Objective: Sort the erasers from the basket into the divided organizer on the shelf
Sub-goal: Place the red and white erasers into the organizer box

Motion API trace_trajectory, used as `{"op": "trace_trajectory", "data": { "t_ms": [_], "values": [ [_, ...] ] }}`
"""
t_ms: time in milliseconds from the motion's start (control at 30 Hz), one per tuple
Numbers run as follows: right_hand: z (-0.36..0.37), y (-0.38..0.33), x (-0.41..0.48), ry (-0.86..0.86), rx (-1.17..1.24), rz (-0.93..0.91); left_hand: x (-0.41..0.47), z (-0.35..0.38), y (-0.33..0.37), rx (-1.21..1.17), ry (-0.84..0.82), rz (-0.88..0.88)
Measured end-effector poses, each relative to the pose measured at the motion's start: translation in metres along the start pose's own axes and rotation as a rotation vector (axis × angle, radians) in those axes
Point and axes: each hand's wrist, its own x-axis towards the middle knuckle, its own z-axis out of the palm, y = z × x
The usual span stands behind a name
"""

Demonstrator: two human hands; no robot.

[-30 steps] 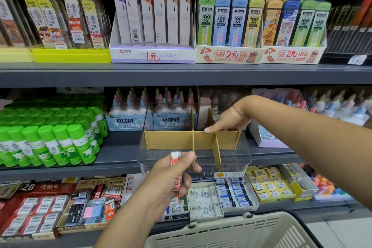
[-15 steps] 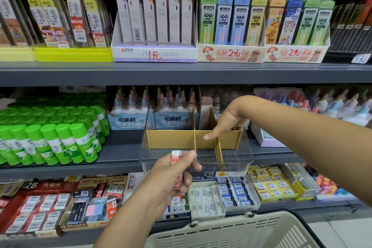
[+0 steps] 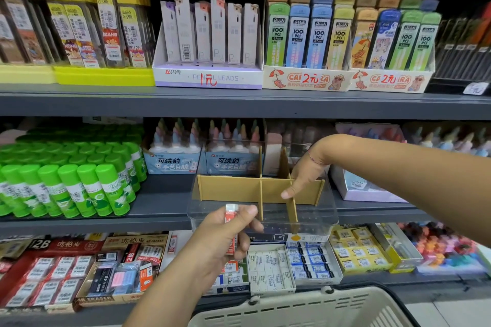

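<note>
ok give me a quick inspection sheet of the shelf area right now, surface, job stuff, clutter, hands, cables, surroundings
surface: grey middle shelf carries the organizer near its front edge.
job's things: clear organizer with cardboard dividers, no eraser seen inside; one red-and-white eraser held in front of it; basket below, contents out of view.
clutter: green glue sticks to the left of the organizer, glue bottles behind it.
grippers: left hand pinches the eraser; right hand rests on a divider, fingers straight.
cables: nothing seen.
surroundings: pencil lead boxes on the shelf above, eraser boxes on the shelf below.
</note>
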Motion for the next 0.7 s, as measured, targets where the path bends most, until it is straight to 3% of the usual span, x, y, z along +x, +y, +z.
{"op": "trace_trajectory", "data": {
  "t_ms": [300,500,700],
  "values": [
    [0.011,0.014,-0.013,0.056,0.044,-0.086,0.013,0.001,-0.012,0.324,0.151,0.219],
    [0.026,0.014,-0.019,0.126,0.037,-0.187,0.015,0.0,-0.028,1.012,0.287,0.272],
    [0.04,0.019,-0.018,0.16,0.086,-0.303,0.009,-0.003,-0.03,1.067,0.333,0.285]
  ]
}}
